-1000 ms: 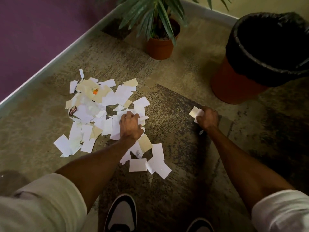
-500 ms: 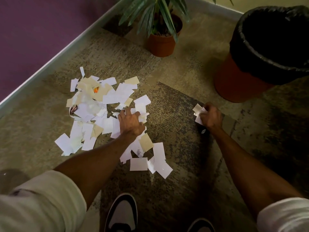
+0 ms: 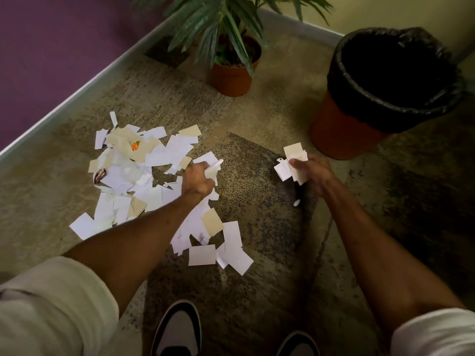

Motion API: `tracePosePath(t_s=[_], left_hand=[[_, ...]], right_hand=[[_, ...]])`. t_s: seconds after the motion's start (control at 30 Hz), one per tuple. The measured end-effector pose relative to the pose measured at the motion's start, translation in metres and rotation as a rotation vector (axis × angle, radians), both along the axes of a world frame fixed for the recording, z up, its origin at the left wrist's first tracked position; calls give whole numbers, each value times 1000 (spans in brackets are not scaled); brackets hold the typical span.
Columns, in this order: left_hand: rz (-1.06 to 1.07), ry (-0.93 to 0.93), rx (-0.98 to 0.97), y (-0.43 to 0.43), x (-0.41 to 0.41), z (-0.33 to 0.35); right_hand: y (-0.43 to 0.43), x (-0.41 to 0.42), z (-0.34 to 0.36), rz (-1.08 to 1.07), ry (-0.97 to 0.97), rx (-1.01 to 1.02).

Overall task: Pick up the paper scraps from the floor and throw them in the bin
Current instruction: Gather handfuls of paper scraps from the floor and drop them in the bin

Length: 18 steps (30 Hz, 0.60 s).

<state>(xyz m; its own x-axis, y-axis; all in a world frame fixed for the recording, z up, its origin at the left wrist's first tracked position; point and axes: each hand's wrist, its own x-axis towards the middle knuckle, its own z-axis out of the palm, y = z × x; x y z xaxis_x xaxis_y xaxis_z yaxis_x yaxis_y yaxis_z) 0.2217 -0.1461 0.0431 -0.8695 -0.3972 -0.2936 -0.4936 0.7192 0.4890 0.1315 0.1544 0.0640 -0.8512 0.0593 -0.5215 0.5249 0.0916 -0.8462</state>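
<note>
Scraps (image 3: 144, 176) lie heaped on the carpet (image 3: 257, 291) near the purple wall's skirting. Left hand (image 3: 198, 179) is clenched around a white piece at the heap's right edge. Right hand (image 3: 312, 173) grips a small stack (image 3: 291, 164), just beside the lined bin (image 3: 380, 98).

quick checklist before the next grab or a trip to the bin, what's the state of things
1. Right hand grips its scrap stack firmly: ok, fingers closed on it.
2. Left hand has a scrap pinched: ok, it is closed on white paper.
3. Bin open and unobstructed: ok, black liner folded over the rim, mouth clear.
4. Floor cleared: not ok, the scrap pile remains on the carpet.
5. Stray bits: not ok, a small white piece lies below the right hand.
6. Room left inside the bin: cannot tell, interior too dark.
</note>
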Motion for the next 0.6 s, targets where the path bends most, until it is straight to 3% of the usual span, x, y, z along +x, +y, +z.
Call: tracePosePath(t_s=[0.27, 0.43, 0.6], left_hand=[[62, 245, 343, 57, -89, 105], [73, 422, 559, 106, -143, 188], [0, 535, 737, 160, -178, 244]], right_hand=[[-20, -23, 80, 51, 138, -32], [-31, -43, 155, 19, 353, -86], [-4, -71, 235, -115, 614, 39]])
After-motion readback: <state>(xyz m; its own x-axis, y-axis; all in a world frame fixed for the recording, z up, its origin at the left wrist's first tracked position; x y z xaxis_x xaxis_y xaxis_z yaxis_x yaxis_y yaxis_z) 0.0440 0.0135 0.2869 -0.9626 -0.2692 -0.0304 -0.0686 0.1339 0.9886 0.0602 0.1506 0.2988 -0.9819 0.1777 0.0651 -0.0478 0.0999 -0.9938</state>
